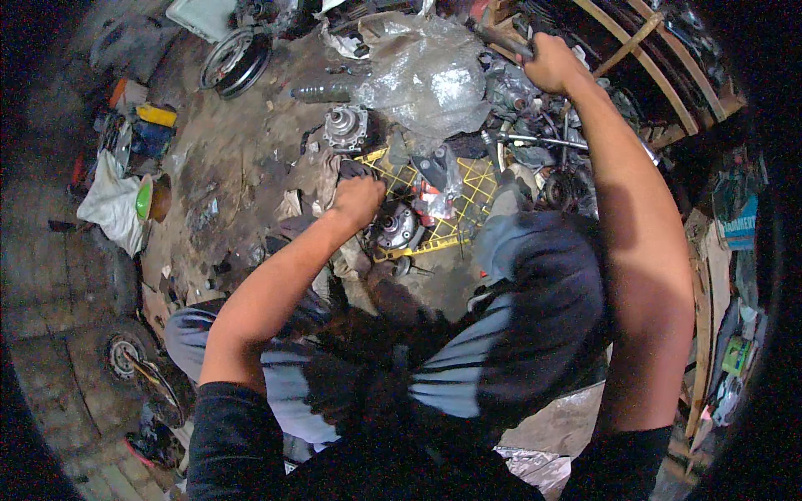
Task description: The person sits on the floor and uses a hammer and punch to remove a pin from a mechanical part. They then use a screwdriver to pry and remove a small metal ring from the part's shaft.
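Observation:
My right hand (551,63) is raised at the upper right, its fingers wrapped round a dark bar-like tool (505,42). The tool's far end points up and left, and its exact kind is unclear. My left hand (359,200) is closed in a fist beside a round metal housing (398,230), close to a dark cloth (355,169). Whatever the left fingers hold is hidden. The housing rests at the near left part of a yellow grid crate (472,221) on the floor. A second metal housing with a stepped hub (345,127) lies farther off.
Clear plastic sheeting (426,75) and a plastic bottle (322,92) lie beyond the crate. Socket wrenches (543,140) and loose parts crowd the right. A wheel rim (236,63) stands at the far left. Wooden slats (639,42) border the upper right.

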### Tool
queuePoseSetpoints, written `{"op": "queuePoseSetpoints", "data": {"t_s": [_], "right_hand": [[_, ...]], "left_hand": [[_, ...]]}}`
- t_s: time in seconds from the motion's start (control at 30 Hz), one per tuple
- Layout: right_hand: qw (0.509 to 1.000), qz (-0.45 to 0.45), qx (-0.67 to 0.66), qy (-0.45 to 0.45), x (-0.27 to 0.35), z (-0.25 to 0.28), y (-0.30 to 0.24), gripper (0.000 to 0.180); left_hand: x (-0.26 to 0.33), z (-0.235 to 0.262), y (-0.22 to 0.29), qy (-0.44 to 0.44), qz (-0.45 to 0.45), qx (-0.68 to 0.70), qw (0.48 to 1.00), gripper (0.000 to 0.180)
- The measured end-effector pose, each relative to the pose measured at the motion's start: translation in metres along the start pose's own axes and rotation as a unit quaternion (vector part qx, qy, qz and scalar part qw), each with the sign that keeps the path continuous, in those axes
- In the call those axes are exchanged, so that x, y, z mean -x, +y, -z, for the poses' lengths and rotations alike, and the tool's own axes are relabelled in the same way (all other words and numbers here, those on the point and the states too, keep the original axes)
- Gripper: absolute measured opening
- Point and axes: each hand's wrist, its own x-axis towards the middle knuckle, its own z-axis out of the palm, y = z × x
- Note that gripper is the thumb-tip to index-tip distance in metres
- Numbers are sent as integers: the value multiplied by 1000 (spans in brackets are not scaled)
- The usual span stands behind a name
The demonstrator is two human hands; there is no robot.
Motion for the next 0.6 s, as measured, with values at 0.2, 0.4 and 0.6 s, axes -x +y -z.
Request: {"op": "queuePoseSetpoints", "data": {"t_s": [0.2,0.4,0.6], "right_hand": [[974,137,91,-156,10,-4,20,40],[971,129,113,-168,12,-7,-2,40],[983,125,64,-120,-2,-18,2,38]], "left_hand": [[-1,4,0,1,2,-16,1000,14],[2,6,5,-16,19,-7,1000,15],[4,-6,2,37,2,-10,999,10]]}}
